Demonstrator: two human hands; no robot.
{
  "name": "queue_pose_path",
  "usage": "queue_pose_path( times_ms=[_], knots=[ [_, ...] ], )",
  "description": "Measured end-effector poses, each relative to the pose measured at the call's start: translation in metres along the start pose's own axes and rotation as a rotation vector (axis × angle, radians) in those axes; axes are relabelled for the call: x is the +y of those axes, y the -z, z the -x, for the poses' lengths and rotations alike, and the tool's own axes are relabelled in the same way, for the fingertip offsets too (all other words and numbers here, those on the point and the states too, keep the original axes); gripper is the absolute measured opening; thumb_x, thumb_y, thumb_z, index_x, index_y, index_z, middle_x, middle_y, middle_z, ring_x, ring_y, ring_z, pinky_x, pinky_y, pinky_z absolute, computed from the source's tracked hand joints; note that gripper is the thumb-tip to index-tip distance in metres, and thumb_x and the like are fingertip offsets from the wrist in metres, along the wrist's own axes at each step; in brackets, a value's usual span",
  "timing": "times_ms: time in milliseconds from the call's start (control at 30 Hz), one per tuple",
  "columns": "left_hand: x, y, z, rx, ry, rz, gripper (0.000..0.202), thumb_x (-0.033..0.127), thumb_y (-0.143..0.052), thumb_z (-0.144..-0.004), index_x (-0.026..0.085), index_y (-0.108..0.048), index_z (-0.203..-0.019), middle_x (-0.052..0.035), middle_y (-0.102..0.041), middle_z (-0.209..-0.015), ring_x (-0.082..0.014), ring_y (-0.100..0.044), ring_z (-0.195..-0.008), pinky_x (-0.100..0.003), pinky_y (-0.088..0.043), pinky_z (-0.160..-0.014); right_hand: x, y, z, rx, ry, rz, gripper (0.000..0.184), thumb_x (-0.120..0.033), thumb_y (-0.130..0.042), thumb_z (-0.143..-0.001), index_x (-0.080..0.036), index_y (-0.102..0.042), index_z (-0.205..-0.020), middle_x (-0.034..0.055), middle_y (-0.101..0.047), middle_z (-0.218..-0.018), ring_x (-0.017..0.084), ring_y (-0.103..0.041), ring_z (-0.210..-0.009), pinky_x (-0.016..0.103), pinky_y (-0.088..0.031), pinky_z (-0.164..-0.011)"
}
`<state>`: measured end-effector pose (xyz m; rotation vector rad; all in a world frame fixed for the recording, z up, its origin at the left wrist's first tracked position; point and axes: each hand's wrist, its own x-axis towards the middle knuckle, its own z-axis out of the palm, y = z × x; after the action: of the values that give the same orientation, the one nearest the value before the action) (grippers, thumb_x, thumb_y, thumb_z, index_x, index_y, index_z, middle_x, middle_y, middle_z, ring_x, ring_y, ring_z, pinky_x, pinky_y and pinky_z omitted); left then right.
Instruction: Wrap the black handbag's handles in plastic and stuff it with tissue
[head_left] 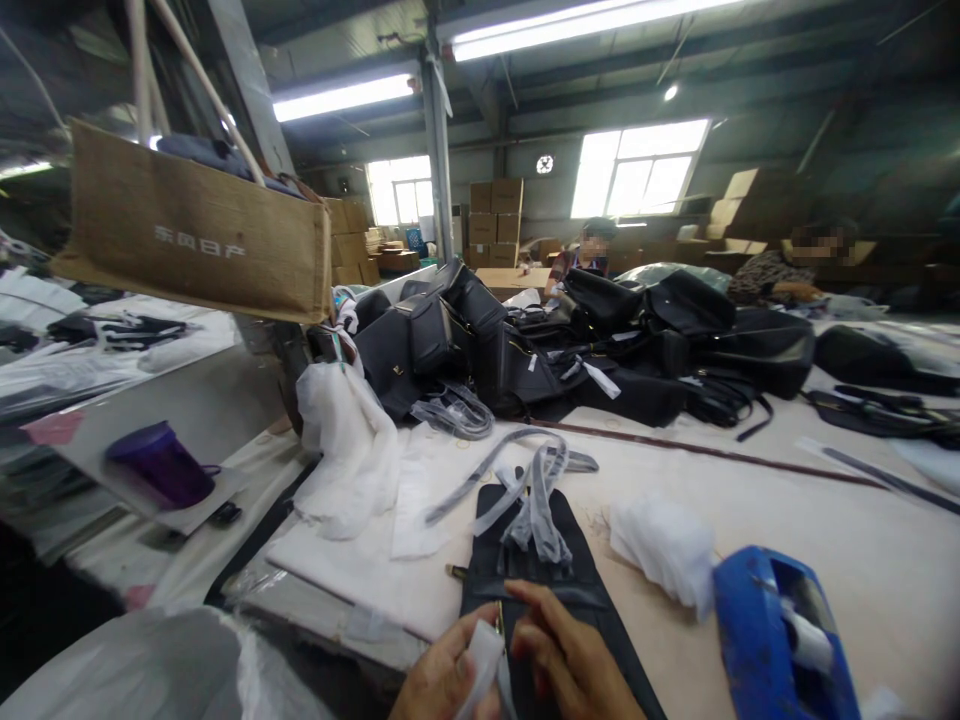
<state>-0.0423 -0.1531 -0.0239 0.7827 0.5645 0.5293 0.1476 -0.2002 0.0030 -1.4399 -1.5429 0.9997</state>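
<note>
A black leather bag (600,620) lies flat on the table below me, its strap in clear plastic wrap (536,520) resting on top. At its near left edge my left hand (439,675) is closed on a translucent white strip (484,655), thumb and fingers pinching it beside a gold-coloured zipper (500,615). Over the bag, just right of the strip, my right hand (574,660) has its index finger stretched out and the others partly bent. Nothing shows in that hand. The bag's lower end is hidden by my hands and the frame edge.
A blue tape dispenser (739,625) stands at right, beside crumpled white wrapping (664,545). Black bags (630,385) are heaped across the back. A brown tote (202,235) hangs at upper left above a purple cup (161,465). Two people (776,270) sit beyond the heap.
</note>
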Motion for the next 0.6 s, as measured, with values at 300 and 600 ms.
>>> queue_pose_path(
  times_ms=[300, 600],
  knots=[
    [-0.02, -0.022, 0.006, 0.19, -0.16, -0.059, 0.092, 0.048, -0.076, -0.07, 0.026, -0.026, -0.144, -0.0101, -0.068, -0.101, -0.0087, -0.052, -0.05, -0.022, -0.038, -0.049, -0.043, -0.012, -0.007, -0.084, 0.014, 0.025, 0.011, -0.024, -0.051, -0.09, -0.019, -0.059, -0.084, -0.0012, -0.063, -0.08, 0.013, -0.058, -0.072, 0.022, -0.042, -0.065],
    [-0.008, -0.011, 0.035, 0.065, 0.035, -0.216, 0.058, 0.066, -0.061, -0.075, 0.013, -0.066, -0.097, -0.0057, -0.062, -0.065, -0.0094, -0.048, -0.051, -0.02, -0.029, -0.047, -0.042, -0.011, -0.012, -0.028, 0.063, 0.027, 0.02, -0.032, -0.049, -0.094, -0.019, -0.058, -0.083, -0.0022, -0.059, -0.075, 0.013, -0.054, -0.07, 0.023, -0.04, -0.065]
  ],
)
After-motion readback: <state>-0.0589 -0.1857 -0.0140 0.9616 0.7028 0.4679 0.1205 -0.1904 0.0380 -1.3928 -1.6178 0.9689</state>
